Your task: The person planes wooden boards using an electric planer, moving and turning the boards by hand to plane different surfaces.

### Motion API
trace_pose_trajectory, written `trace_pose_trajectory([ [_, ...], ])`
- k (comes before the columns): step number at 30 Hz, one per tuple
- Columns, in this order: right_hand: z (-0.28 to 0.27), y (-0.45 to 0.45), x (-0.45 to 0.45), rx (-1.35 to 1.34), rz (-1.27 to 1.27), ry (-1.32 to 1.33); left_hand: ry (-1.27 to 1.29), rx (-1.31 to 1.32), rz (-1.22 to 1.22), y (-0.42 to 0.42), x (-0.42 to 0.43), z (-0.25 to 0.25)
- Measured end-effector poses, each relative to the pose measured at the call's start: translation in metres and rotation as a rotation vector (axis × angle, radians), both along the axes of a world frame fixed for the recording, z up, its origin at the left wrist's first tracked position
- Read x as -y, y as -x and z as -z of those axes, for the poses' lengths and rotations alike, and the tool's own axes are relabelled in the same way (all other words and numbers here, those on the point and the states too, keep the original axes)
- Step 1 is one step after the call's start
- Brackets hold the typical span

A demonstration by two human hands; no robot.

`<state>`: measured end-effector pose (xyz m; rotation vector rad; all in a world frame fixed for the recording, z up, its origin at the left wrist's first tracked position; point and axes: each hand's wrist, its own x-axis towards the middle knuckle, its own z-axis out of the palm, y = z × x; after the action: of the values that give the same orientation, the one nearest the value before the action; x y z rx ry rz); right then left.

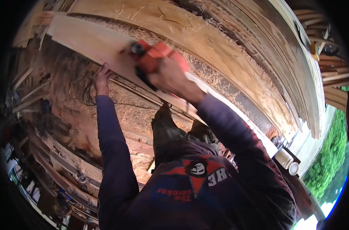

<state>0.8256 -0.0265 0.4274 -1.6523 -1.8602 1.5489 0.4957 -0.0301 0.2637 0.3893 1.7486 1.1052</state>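
Observation:
A long pale board (86,40) slants across the view from the upper left toward the lower right. On its upper face rests an orange-red power tool (155,55), partly smeared by motion. My right hand (172,76) is wrapped round the tool's top. My left hand (102,78) holds the board's near edge to the left of the tool, with a finger up against the edge and the others partly hidden. A dark cord (134,105) runs below the board.
Wider planks (220,50) lie beyond the board, strewn with shavings. Shavings also cover the ground (74,115). Stacked boards (305,76) stand at the right, scrap wood (28,96) at the left. A whitish cylindrical container (283,158) sits near the board's right end.

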Motion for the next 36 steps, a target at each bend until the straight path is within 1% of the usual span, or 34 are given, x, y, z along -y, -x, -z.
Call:
trace_pose_trajectory([
  [1,0.004,0.016,-0.02,-0.022,-0.088,-0.1,-0.033,0.054,-0.02,0.01,0.004,0.01],
  [2,-0.005,0.032,-0.032,-0.089,-0.062,-0.278,-0.061,0.116,-0.028,0.016,0.009,0.023],
  [3,0.006,0.05,-0.038,-0.208,0.073,-0.358,-0.069,0.178,-0.038,0.022,0.016,0.036],
  [4,0.016,0.063,-0.049,-0.186,0.06,-0.281,-0.079,0.238,-0.049,0.033,0.021,0.054],
  [5,0.017,0.071,-0.055,-0.116,0.052,-0.365,-0.115,0.305,0.008,0.057,0.023,0.087],
  [6,0.025,0.082,-0.056,0.001,0.102,-0.347,-0.053,0.253,-0.06,0.031,0.02,0.061],
  [7,0.023,0.073,-0.048,-0.006,0.125,-0.332,-0.024,0.216,-0.053,0.023,0.019,0.059],
  [8,0.03,0.054,-0.034,-0.102,0.128,-0.378,0.006,0.181,-0.046,0.016,0.019,0.058],
  [9,0.034,0.032,-0.015,-0.203,0.12,-0.424,0.085,0.144,-0.148,-0.018,0.018,0.031],
  [11,0.007,-0.043,0.034,-0.133,0.032,-0.287,-0.034,0.239,0.129,-0.051,0.027,0.022],
  [12,-0.01,-0.084,0.061,-0.115,0.017,-0.218,0.079,0.334,0.04,-0.041,0.017,0.051],
  [13,0.0,-0.117,0.091,-0.065,0.012,-0.184,0.239,-0.03,-0.105,-0.075,0.009,0.038],
  [14,0.005,-0.151,0.122,-0.008,0.032,-0.194,0.152,-0.117,-0.045,-0.122,0.02,0.0],
  [15,0.004,-0.191,0.155,0.023,0.052,-0.252,0.169,-0.189,-0.159,-0.143,0.015,-0.009],
  [16,-0.008,-0.23,0.184,0.08,0.06,-0.182,0.088,-0.461,-0.104,-0.117,0.006,0.034],
  [17,-0.02,-0.268,0.21,0.102,0.05,-0.12,0.048,-0.601,-0.073,-0.108,0.007,0.043],
  [18,-0.022,-0.303,0.238,0.095,0.093,-0.09,0.016,-0.746,-0.048,-0.099,0.009,0.053],
  [19,-0.032,-0.331,0.261,0.099,0.17,-0.074,0.215,-0.859,-0.046,-0.128,0.011,0.018],
  [20,-0.046,-0.36,0.28,0.162,0.128,-0.084,0.319,-0.921,-0.046,-0.138,0.01,0.007],
  [21,-0.053,-0.385,0.298,0.184,0.174,0.052,0.425,-0.975,-0.045,-0.147,0.01,-0.003],
  [23,-0.055,-0.428,0.335,0.23,0.216,0.158,0.423,-1.043,-0.04,-0.143,0.01,0.002],
  [24,-0.052,-0.445,0.352,0.231,0.195,0.119,0.432,-1.052,-0.032,-0.139,0.009,0.005],
  [25,-0.057,-0.452,0.352,0.226,0.198,0.15,0.444,-1.069,-0.08,-0.135,0.007,0.008],
  [26,-0.055,-0.455,0.35,0.198,0.19,0.126,0.459,-1.082,-0.131,-0.131,0.005,0.013],
  [27,-0.055,-0.452,0.346,0.171,0.184,0.11,0.474,-1.086,-0.123,-0.123,0.005,0.017],
  [29,-0.044,-0.432,0.331,0.18,0.093,-0.01,0.435,-1.069,-0.085,-0.109,0.005,0.025],
  [30,-0.044,-0.414,0.311,0.118,0.122,0.036,0.441,-1.072,-0.074,-0.107,0.007,0.029],
  [31,-0.04,-0.4,0.293,0.085,0.119,0.014,0.414,-1.11,-0.111,-0.106,0.007,0.032],
  [32,-0.04,-0.382,0.268,0.084,0.005,-0.093,0.381,-1.146,-0.151,-0.106,0.004,0.033],
  [33,-0.04,-0.368,0.247,0.075,-0.156,-0.094,0.377,-1.145,-0.142,-0.115,0.003,0.025],
  [34,-0.038,-0.345,0.229,0.002,-0.113,-0.133,0.389,-1.048,-0.161,-0.13,0.004,0.012],
  [35,-0.031,-0.323,0.209,-0.018,-0.166,-0.282,0.398,-0.95,-0.179,-0.139,0.005,0.001],
  [36,-0.023,-0.3,0.199,-0.006,-0.102,-0.179,0.388,-0.945,-0.17,-0.142,0.006,-0.002],
])
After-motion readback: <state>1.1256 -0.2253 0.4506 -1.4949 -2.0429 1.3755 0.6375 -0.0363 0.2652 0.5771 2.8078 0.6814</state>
